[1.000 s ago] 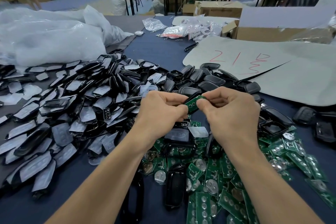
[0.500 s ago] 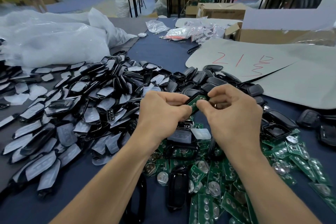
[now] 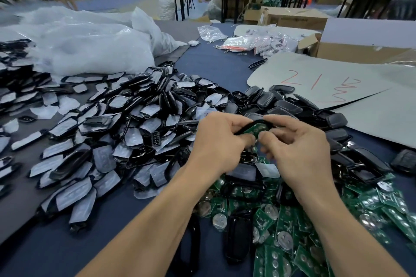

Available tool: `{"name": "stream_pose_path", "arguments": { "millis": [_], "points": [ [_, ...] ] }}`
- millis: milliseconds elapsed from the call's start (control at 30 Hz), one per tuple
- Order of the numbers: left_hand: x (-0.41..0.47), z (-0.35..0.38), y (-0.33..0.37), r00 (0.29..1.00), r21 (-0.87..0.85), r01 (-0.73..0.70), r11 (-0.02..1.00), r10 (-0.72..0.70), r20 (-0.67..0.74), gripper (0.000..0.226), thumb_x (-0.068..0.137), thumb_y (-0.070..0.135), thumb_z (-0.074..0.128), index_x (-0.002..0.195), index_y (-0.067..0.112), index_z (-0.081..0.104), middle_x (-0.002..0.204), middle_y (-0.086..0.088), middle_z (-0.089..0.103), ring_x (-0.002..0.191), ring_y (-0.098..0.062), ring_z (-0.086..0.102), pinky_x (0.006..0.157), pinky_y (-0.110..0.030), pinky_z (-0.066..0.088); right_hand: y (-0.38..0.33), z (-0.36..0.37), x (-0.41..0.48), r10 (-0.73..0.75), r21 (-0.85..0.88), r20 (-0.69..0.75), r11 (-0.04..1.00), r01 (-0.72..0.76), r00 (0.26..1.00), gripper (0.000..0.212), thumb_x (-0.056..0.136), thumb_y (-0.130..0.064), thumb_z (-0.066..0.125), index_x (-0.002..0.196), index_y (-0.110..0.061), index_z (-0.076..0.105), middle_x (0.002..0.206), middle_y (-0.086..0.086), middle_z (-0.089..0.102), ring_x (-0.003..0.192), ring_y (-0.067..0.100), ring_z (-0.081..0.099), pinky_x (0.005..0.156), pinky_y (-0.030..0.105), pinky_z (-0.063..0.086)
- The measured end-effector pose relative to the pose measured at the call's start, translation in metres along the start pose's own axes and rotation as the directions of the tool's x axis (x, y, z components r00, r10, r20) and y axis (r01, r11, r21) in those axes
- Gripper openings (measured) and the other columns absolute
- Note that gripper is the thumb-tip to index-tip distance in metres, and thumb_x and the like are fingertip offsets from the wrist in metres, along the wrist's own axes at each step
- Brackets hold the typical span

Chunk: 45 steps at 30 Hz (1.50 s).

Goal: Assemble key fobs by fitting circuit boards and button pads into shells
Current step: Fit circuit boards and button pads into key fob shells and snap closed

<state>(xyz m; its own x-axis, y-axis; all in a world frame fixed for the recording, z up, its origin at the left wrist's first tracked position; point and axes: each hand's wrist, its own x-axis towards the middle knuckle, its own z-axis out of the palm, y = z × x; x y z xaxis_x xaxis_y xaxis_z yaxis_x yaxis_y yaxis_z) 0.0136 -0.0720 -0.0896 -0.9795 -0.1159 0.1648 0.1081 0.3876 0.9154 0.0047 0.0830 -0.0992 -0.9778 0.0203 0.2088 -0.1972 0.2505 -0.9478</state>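
Note:
Both hands meet above the middle of the table around one black key fob shell (image 3: 258, 123) with a green circuit board (image 3: 255, 130) lying in it. My left hand (image 3: 219, 139) grips the shell's left end with curled fingers. My right hand (image 3: 297, 148) holds the right end, its thumb pressing on the board. A heap of loose green circuit boards (image 3: 315, 227) with round metal contacts lies below the hands. Black shells with pale button pads (image 3: 117, 123) are piled to the left.
More empty black shells (image 3: 288, 105) lie behind the hands. A grey sheet (image 3: 337, 87) marked in red covers the right side, with a cardboard box (image 3: 360, 51) behind it. Big clear plastic bags (image 3: 90, 45) fill the far left. Small bagged parts (image 3: 247, 42) sit at the back.
The board now lies lower inside the black shell, which shows more plainly between the fingers. My right thumb has moved onto the board. Both hands stay at the same spot.

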Motion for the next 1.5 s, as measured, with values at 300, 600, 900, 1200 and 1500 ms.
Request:
{"name": "stream_pose_path", "arguments": {
  "millis": [300, 600, 900, 1200, 1500],
  "points": [
    [0.024, -0.076, -0.014, 0.780, -0.552, -0.026, 0.833, -0.329, -0.533, 0.019, 0.085, -0.008, 0.078, 0.085, 0.011, 0.077, 0.068, -0.001, 0.077, 0.060, -0.016, 0.073, 0.062, -0.023, 0.062, -0.024, 0.038, 0.000, -0.107, -0.268, 0.189, 0.951, 0.156, 0.976, 0.022, 0.092, -0.017, 0.072, 0.101, -0.034, 0.081, 0.083, -0.027, 0.075, 0.077, -0.002, 0.070, 0.073, 0.005, 0.051],
    [0.031, -0.098, -0.027, 0.647, -0.732, -0.193, 0.653, -0.476, -0.595, 0.017, 0.089, -0.010, 0.073, 0.077, 0.002, 0.070, 0.071, -0.006, 0.068, 0.060, -0.014, 0.064, 0.063, -0.019, 0.056, -0.058, 0.120, 0.041, -0.099, -0.558, 0.559, 0.689, 0.462, 0.823, 0.042, 0.089, -0.002, 0.059, 0.122, -0.023, 0.074, 0.106, 0.006, 0.076, 0.099, 0.027, 0.068, 0.090, 0.031, 0.055],
    [0.032, -0.097, -0.024, 0.658, -0.746, -0.200, 0.635, -0.477, -0.583, 0.010, 0.087, -0.009, 0.076, 0.085, 0.000, 0.072, 0.068, -0.003, 0.072, 0.059, -0.013, 0.068, 0.063, -0.019, 0.056, -0.046, 0.091, 0.031, -0.154, -0.397, 0.190, 0.891, 0.219, 0.970, 0.019, 0.090, -0.016, 0.071, 0.101, -0.027, 0.082, 0.081, -0.014, 0.076, 0.074, 0.002, 0.069, 0.082, 0.025, 0.058],
    [0.032, -0.096, -0.024, 0.658, -0.734, -0.196, 0.650, -0.468, -0.590, 0.011, 0.086, -0.009, 0.076, 0.083, 0.001, 0.073, 0.072, -0.006, 0.072, 0.068, -0.020, 0.067, 0.064, -0.019, 0.056, -0.052, 0.081, 0.015, -0.132, -0.445, 0.262, 0.863, 0.241, 0.956, 0.020, 0.092, -0.019, 0.067, 0.101, -0.029, 0.081, 0.092, -0.009, 0.079, 0.078, 0.013, 0.071, 0.084, 0.036, 0.061],
    [0.034, -0.091, -0.026, 0.671, -0.716, -0.170, 0.677, -0.453, -0.587, 0.015, 0.087, -0.009, 0.075, 0.079, 0.003, 0.072, 0.064, 0.000, 0.072, 0.064, -0.015, 0.066, 0.065, -0.020, 0.058, -0.040, 0.093, -0.001, -0.280, -0.663, 0.422, 0.553, 0.504, 0.862, 0.017, 0.092, -0.021, 0.068, 0.098, -0.032, 0.079, 0.088, 0.000, 0.067, 0.089, 0.022, 0.050, 0.079, 0.034, 0.029]
  ]
}}
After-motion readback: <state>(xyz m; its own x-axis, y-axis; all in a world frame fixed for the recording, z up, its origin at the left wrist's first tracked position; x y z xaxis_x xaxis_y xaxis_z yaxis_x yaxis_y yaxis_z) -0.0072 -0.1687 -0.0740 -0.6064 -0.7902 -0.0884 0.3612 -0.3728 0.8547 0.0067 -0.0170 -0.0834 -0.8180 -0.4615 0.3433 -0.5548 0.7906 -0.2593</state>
